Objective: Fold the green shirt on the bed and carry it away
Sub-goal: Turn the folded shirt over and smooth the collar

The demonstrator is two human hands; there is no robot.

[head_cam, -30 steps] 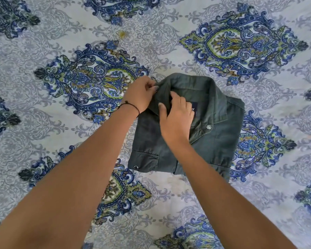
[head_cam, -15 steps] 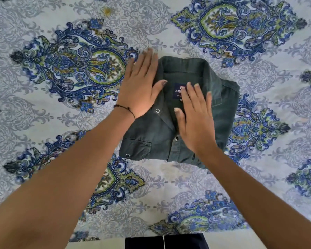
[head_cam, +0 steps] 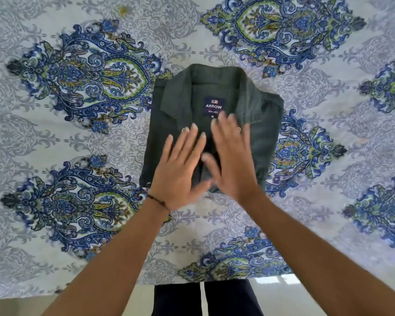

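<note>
Two blurred hands over green shirt's hidden placket.

Left grip, right grip: both flat.

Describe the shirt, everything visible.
The shirt is dark green, woven-looking cloth, folded into a compact rectangle. It lies flat, front up, on the patterned bedsheet. Its collar spreads open at the far end, showing a navy label reading ARROW. Metal snaps dot the front and near-left corner. The left hand and right hand, fingers straight, lie on its near half, motion-blurred.
</note>
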